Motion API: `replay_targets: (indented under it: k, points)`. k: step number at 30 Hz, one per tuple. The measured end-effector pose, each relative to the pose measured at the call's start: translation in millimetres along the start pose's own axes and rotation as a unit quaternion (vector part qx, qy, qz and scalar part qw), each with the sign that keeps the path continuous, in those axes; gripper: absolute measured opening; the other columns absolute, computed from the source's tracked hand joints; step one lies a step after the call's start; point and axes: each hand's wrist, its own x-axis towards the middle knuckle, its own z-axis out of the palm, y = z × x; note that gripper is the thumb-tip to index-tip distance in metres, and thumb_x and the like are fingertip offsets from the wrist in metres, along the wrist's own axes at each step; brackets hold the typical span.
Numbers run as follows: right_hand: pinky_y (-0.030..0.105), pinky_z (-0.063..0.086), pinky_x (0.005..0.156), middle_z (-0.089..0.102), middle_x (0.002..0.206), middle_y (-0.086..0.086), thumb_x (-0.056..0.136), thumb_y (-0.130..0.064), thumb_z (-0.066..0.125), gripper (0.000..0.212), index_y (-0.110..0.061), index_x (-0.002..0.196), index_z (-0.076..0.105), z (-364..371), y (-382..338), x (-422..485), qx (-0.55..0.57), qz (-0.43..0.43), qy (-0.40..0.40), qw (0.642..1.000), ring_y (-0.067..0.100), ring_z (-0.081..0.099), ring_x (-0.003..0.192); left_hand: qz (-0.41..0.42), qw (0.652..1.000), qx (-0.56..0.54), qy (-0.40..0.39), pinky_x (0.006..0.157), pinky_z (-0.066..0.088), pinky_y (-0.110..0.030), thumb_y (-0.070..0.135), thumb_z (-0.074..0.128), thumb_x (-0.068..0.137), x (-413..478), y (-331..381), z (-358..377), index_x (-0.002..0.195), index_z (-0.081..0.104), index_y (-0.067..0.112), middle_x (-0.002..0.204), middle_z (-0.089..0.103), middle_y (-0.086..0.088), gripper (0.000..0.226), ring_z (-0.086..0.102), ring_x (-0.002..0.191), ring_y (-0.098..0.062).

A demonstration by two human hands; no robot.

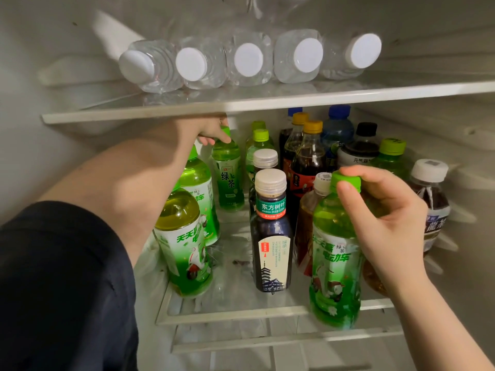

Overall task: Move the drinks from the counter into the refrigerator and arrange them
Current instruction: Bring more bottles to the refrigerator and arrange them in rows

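Observation:
I look into an open refrigerator. My left hand [211,129] reaches deep under the upper shelf and grips the cap of a green tea bottle [227,170] standing at the back left. My right hand [380,210] holds another green tea bottle [334,253] by its green cap at the front right edge of the lower shelf [233,314]. Two more green tea bottles [184,242] stand at the front left. A dark tea bottle [272,231] with a silver cap stands in the middle.
Several water bottles [249,60] lie on the upper glass shelf [267,103], white caps facing me. Cola, blue-capped, black-capped and brown tea bottles [428,204] crowd the back and right of the lower shelf. A gap lies between the left green bottles and the dark bottle.

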Motion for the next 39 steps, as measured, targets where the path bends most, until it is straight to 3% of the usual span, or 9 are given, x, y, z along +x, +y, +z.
replay_targets:
  k: [4,10,18,22,25,28,31,35,39]
  points:
    - [0.027,0.055,0.082,0.069,0.097,-0.015,0.086,-0.027,0.063,0.016,-0.027,0.102,0.065,0,0,-1,0.010,0.007,-0.001,1.000,0.009,0.066,0.093,-0.013,1.000,-0.009,0.004,0.036,0.043,-0.012,0.039,0.057,0.093,-13,-3,-2,0.148,0.023,0.020,0.128,0.052,-0.014,0.068,0.056,0.074,-0.013]
    - [0.043,0.054,0.087,0.069,0.101,0.000,0.087,-0.022,0.064,0.017,-0.021,0.104,0.066,-1,1,-1,0.024,0.020,-0.006,0.999,0.018,0.066,0.097,-0.022,0.995,0.095,-0.006,0.052,0.034,-0.023,0.041,0.057,0.092,-40,-5,-8,0.114,0.052,0.005,0.107,0.055,-0.013,0.043,0.060,0.097,-0.027]
    - [0.039,0.054,0.088,0.069,0.103,-0.007,0.086,-0.031,0.063,0.018,-0.030,0.104,0.065,-3,2,-1,0.030,0.017,-0.005,0.999,0.014,0.066,0.099,-0.128,0.967,0.188,-0.113,0.077,0.056,-0.041,0.026,0.074,0.080,-76,7,-4,0.136,0.048,0.011,0.142,0.041,-0.014,0.063,0.052,0.113,-0.032]
    - [0.037,0.054,0.088,0.069,0.103,-0.005,0.087,-0.029,0.062,0.019,-0.025,0.105,0.065,-2,3,-1,0.036,0.017,-0.004,0.999,0.015,0.066,0.099,-0.120,0.973,0.164,-0.106,0.086,0.054,-0.040,0.010,0.067,0.085,-89,5,-4,0.137,0.048,0.010,0.137,0.049,-0.016,0.055,0.060,0.111,-0.035]
    - [0.031,0.053,0.088,0.068,0.103,-0.007,0.087,-0.028,0.062,0.020,-0.022,0.106,0.065,-2,3,-1,0.028,0.015,-0.007,0.999,0.012,0.065,0.099,-0.114,0.984,0.114,-0.080,0.086,0.054,-0.045,0.007,0.063,0.089,-94,7,-6,0.135,0.049,0.013,0.139,0.044,-0.022,0.048,0.065,0.090,-0.037]
    - [0.026,0.052,0.087,0.068,0.103,-0.009,0.088,-0.027,0.062,0.018,-0.024,0.105,0.065,-2,3,-1,0.022,0.015,-0.002,1.000,0.010,0.065,0.098,-0.094,0.989,0.114,-0.016,0.069,0.055,-0.039,0.016,0.062,0.092,-93,11,-5,0.118,0.059,0.005,0.095,0.060,-0.019,0.029,0.061,0.061,-0.028]
    - [0.027,0.052,0.087,0.068,0.103,-0.009,0.088,-0.026,0.062,0.017,-0.028,0.104,0.064,-2,3,-1,0.024,0.017,0.001,1.000,0.011,0.065,0.098,-0.076,0.982,0.167,0.041,0.066,0.056,-0.039,0.030,0.062,0.091,-94,17,0,0.091,0.061,-0.003,0.063,0.057,-0.015,0.033,0.063,0.055,-0.030]
    - [0.029,0.053,0.087,0.068,0.103,-0.009,0.089,-0.021,0.063,0.017,-0.025,0.105,0.065,-2,2,-1,0.025,0.025,-0.003,0.999,0.012,0.065,0.099,-0.084,0.984,0.145,0.052,0.052,0.051,-0.028,0.039,0.058,0.092,-93,21,4,0.071,0.050,0.003,0.062,0.060,-0.014,0.043,0.062,0.050,-0.026]
    - [0.029,0.054,0.086,0.068,0.103,-0.007,0.089,-0.016,0.064,0.017,-0.019,0.106,0.066,-2,2,-2,0.025,0.031,-0.002,0.999,0.012,0.066,0.099,-0.091,0.989,0.112,0.016,0.057,0.054,-0.031,0.049,0.057,0.090,-90,22,3,0.087,0.052,0.001,0.076,0.062,-0.016,0.049,0.066,0.061,-0.026]
